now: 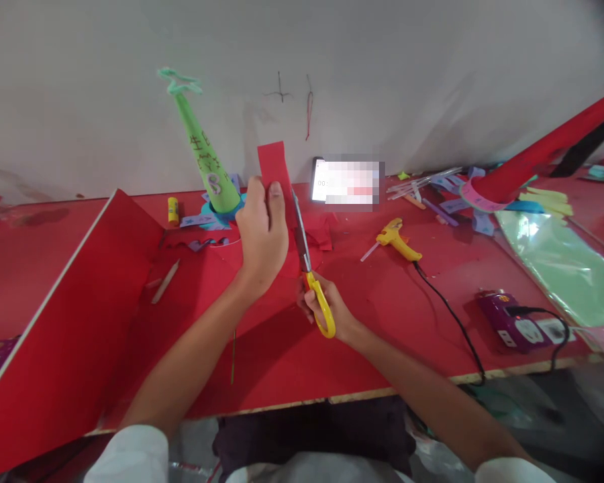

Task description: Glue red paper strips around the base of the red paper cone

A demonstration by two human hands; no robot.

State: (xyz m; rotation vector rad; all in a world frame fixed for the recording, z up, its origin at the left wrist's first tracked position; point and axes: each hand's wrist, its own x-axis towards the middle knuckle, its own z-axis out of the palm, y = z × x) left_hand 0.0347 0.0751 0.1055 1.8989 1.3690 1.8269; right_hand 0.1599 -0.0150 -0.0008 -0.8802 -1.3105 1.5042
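1. Left hand (264, 231): fingers closed, pinching a red paper strip (272, 161) upright above the red tabletop (377, 329).
2. Right hand (335, 305): fingers curled around yellow-handled scissors (323, 310), blades pointing up just beside the strip.
3. Beyond, a green cone (202, 151) stands left; a yellow glue gun (398, 241) lies right.

paper strip (276, 161) was plain red, scissors (306, 263) were yellow-handled, desk (362, 362) was red, cone (206, 157) at ten o'clock was green and dark-lettered, glue gun (398, 243) at three o'clock was yellow
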